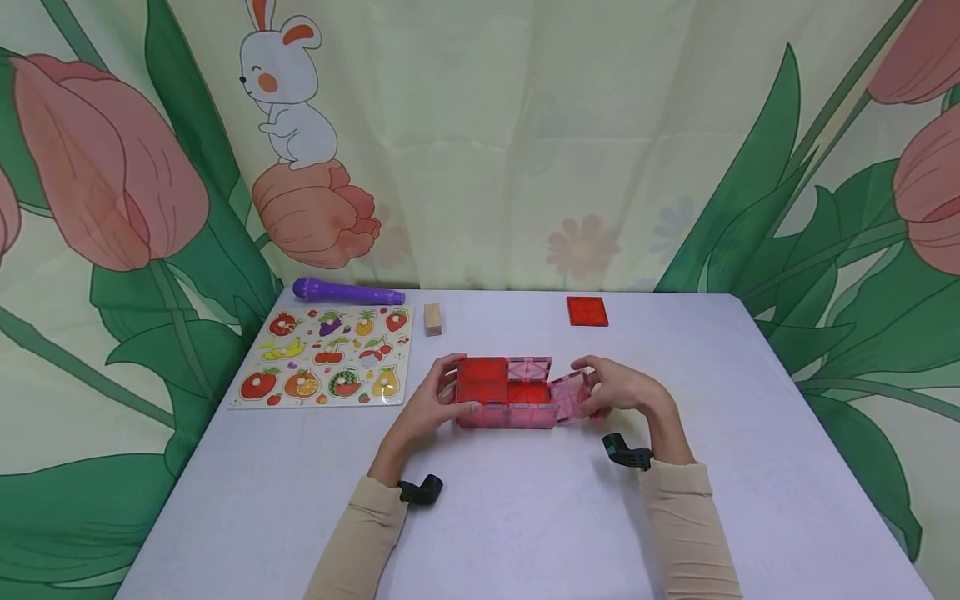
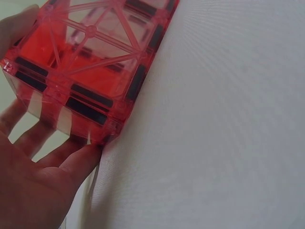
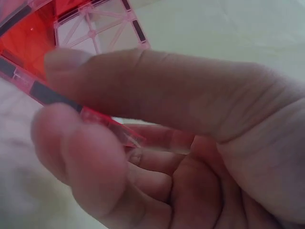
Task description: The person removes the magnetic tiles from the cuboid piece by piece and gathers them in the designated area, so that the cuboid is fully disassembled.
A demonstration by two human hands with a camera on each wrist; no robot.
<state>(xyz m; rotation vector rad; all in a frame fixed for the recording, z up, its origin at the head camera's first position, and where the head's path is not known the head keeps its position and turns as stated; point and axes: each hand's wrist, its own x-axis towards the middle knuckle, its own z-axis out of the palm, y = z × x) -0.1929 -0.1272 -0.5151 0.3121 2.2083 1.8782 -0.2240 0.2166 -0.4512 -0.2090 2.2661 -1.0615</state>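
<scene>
A box built of translucent red and pink magnetic tiles (image 1: 506, 415) lies on the table in front of me. My left hand (image 1: 431, 400) grips its left end, thumb at the near side and fingers behind; in the left wrist view the fingers (image 2: 62, 162) spread along the end wall. At the box's right end, my right hand (image 1: 626, 387) pinches a clear pink square tile (image 1: 568, 394), which stands slanted against the box. Part of the top is uncovered there, with red showing inside. The right thumb (image 3: 143, 86) hides part of the tile in the right wrist view.
A loose red tile (image 1: 587, 311) lies at the back right. Left of the box are a small wooden block (image 1: 432, 319), a fruit-picture board (image 1: 300, 396) and a purple toy microphone (image 1: 348, 292). A printed curtain (image 1: 465, 150) hangs behind the table (image 1: 510, 517).
</scene>
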